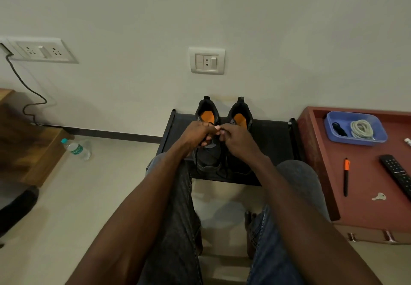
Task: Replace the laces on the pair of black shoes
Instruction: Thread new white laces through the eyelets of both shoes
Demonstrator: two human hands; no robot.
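A: Hands?
B: Left hand (196, 134) & right hand (236, 137) both pinch a black lace (216, 129) over the left shoe (208, 137).
A: Shoes where?
B: Side by side w/ right shoe (240, 115) on black rack (273, 142); blue tray (378, 137) w/ coiled laces (362, 129) on red table (367, 177).

We see both bare forearms reaching from the lower edge toward the centre of the frame, converging. The left hand (195, 134) and right hand (239, 139) meet fingertip to fingertip, fingers curled inward in a pinching pose; what each grip encloses is too small to tell.
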